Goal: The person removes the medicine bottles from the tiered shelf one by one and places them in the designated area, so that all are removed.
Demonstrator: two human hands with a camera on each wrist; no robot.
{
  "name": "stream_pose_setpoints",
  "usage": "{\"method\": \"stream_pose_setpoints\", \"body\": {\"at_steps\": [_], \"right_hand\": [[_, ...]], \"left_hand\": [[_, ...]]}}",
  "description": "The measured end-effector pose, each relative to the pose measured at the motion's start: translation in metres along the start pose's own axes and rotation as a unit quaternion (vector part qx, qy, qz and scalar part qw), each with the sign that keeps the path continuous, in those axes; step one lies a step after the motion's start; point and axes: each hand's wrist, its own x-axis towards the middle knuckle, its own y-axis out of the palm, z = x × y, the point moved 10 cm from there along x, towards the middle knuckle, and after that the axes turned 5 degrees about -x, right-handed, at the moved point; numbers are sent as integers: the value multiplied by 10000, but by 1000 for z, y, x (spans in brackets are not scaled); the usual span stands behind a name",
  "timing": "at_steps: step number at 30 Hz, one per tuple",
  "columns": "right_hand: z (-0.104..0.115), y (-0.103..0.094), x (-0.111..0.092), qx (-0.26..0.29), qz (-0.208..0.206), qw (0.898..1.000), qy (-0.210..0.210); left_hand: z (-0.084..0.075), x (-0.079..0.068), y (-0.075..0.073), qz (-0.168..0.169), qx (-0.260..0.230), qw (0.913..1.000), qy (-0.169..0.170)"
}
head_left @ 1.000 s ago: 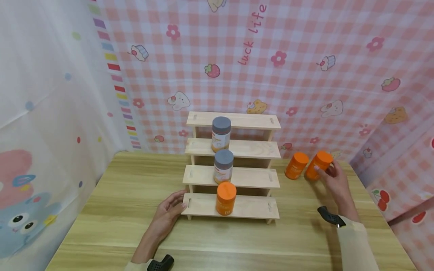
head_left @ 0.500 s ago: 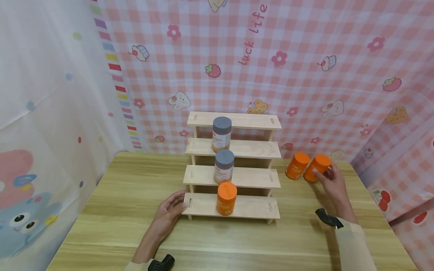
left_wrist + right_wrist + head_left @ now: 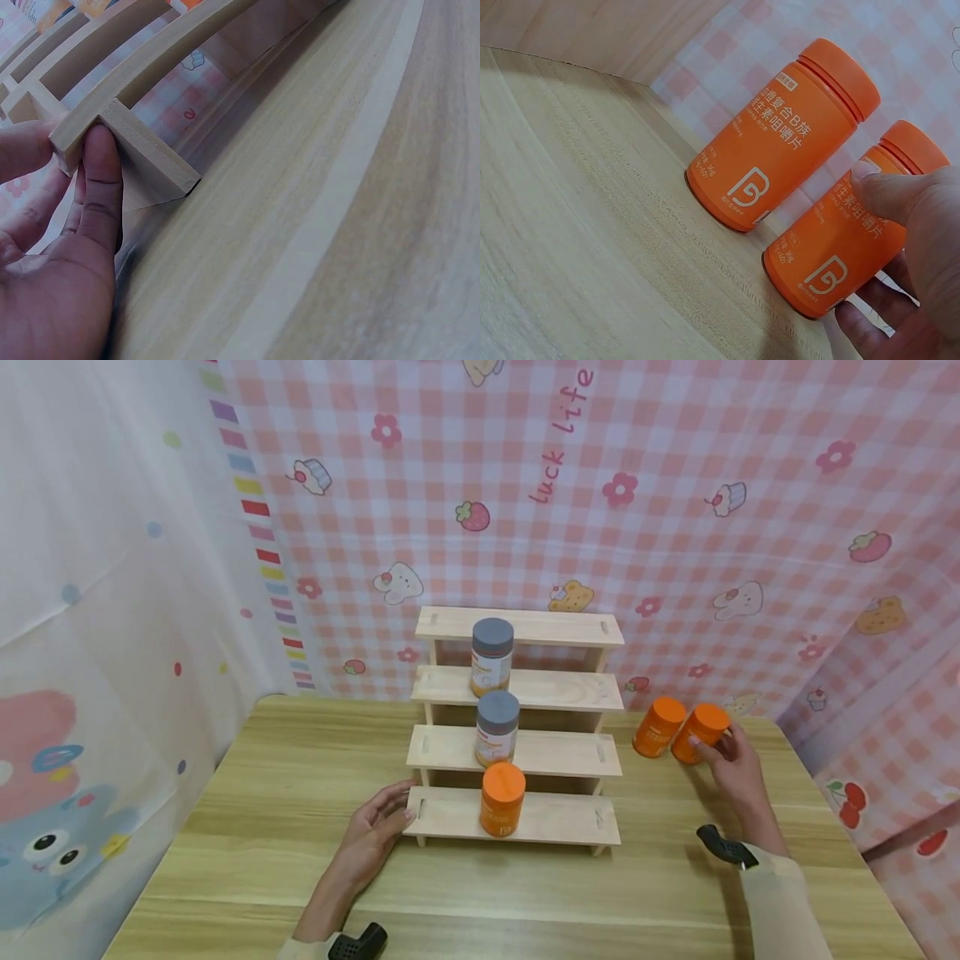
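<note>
A four-step wooden display rack (image 3: 555,816) stands on the table. My left hand (image 3: 367,843) grips the left end of its lowest step; in the left wrist view, fingers (image 3: 101,176) lie under the board's corner. At the right, my right hand (image 3: 738,772) holds an orange supplement bottle (image 3: 699,732), thumb on the label side and fingers round the back. This bottle (image 3: 817,251) stands upright on the table, close beside a matching orange bottle (image 3: 780,142). Another orange bottle (image 3: 502,802) sits on the lowest step.
Grey-capped white bottles stand on the second step (image 3: 497,731) and third step (image 3: 491,658); the top step (image 3: 540,625) rises behind them. A pink checked cloth (image 3: 660,552) hangs at the table's back edge, and a white curtain (image 3: 135,610) hangs at the left.
My right hand has shifted its orange bottle slightly left and toward me, nearer the other orange bottle. My left hand keeps its grip on the rack.
</note>
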Motion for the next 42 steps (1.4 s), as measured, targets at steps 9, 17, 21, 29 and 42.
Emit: {"method": "stream_pose_setpoints", "body": {"at_steps": [9, 17, 21, 29, 42], "right_hand": [[7, -4, 0, -179, -32, 9997, 149], [25, -12, -4, -371, -172, 9990, -153], [31, -14, -6, -324, -231, 9991, -163], [52, -19, -13, -458, -332, 9973, -471], [92, -16, -26, -596, -363, 9942, -824]], "left_hand": [[-1, 1, 0, -5, 87, 10000, 35], [-1, 1, -1, 45, 111, 9998, 127], [-2, 1, 0, 83, 141, 9997, 197], [-2, 0, 0, 105, 155, 9996, 220], [-3, 0, 1, 83, 95, 9998, 167]]}}
